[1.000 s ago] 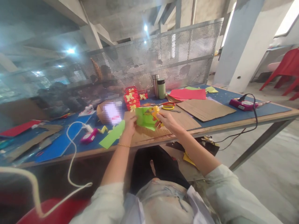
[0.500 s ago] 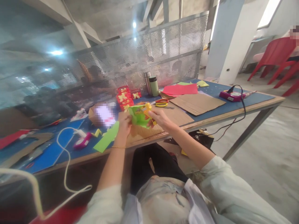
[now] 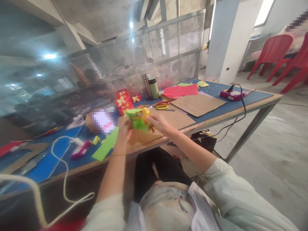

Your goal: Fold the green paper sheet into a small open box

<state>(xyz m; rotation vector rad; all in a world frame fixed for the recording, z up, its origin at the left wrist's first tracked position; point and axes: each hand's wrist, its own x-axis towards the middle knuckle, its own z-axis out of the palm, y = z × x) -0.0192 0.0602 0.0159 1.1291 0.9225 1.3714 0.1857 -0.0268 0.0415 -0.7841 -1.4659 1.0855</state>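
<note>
Over the near edge of the table, my left hand [image 3: 125, 130] is closed on a folded piece of bright green paper [image 3: 137, 125]. My right hand [image 3: 160, 123] is wrapped round a yellow tool [image 3: 145, 113] that looks like a small glue gun. Its rounded yellow end lies against or just in front of the green paper; exact contact cannot be made out. Brown cardboard [image 3: 178, 120] lies beneath both hands. Just beyond them are scissors [image 3: 162, 106] with red and yellow handles. A flat green strip [image 3: 106, 147] rests left of my left hand.
Red boxes with yellow bows [image 3: 124, 101] and two flasks [image 3: 153, 89] stand at the back. Red paper [image 3: 180, 91] and a cardboard sheet [image 3: 198, 104] lie to the right. A lit phone [image 3: 103, 121], a purple box [image 3: 80, 150] with a white cable and another purple box [image 3: 231, 95] are on the table.
The view has shifted slightly, so the table and its things sit a little further left. My hands keep their hold; the green paper looks tilted or bent a little differently.
</note>
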